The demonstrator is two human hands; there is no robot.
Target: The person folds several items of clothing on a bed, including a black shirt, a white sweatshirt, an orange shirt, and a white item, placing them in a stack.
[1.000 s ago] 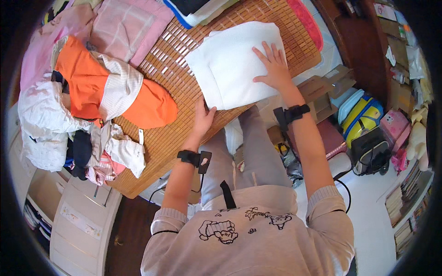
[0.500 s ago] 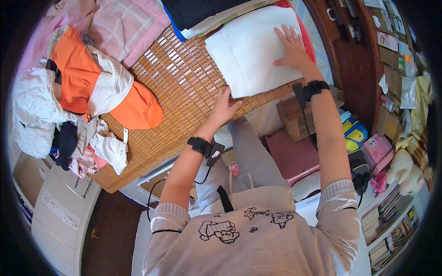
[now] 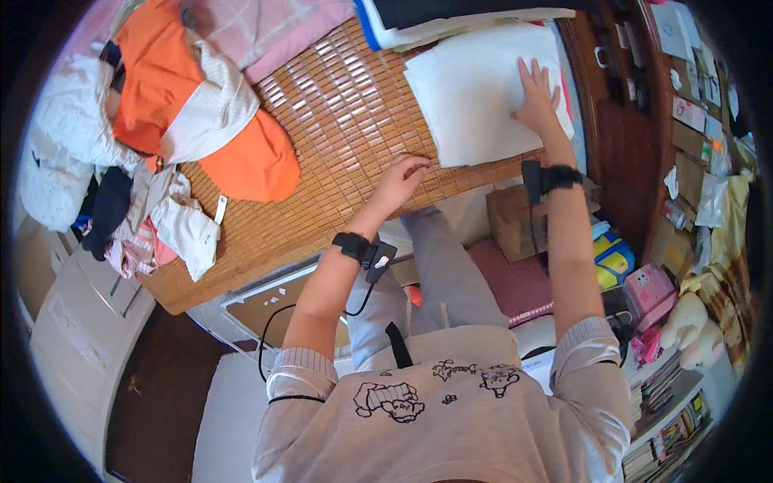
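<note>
From the head camera: a person's right hand (image 3: 538,98) lies with fingers spread on a folded white cloth (image 3: 467,97), palm down near its right-hand side, pressing or resting but pinching nothing. The left hand (image 3: 400,179), fingers loosely curled, sits at the near edge of a slatted mat (image 3: 338,113), just beside the cloth's near left corner. Nothing shows in it, though whether its fingers are fully closed, or touch that corner, cannot be told.

The cloth lies under the right hand, spreading mostly to that hand's left, and ahead and to the right of the left hand. The right hand is the nearer, already in contact. The cloth looks close to square, with no clear long axis through the curved lens; its left edge slants from far left down toward the left fingertips.

Ahead of the right hand, beyond the cloth, lies a dark folded stack (image 3: 451,12) with a blue edge. Well to the left of the left hand are an orange-and-white garment (image 3: 258,157) and a rumpled white garment (image 3: 189,229); farther ahead of that hand is a pink checked textile (image 3: 298,28). Below the right wrist stands a cardboard box (image 3: 511,225).
</note>
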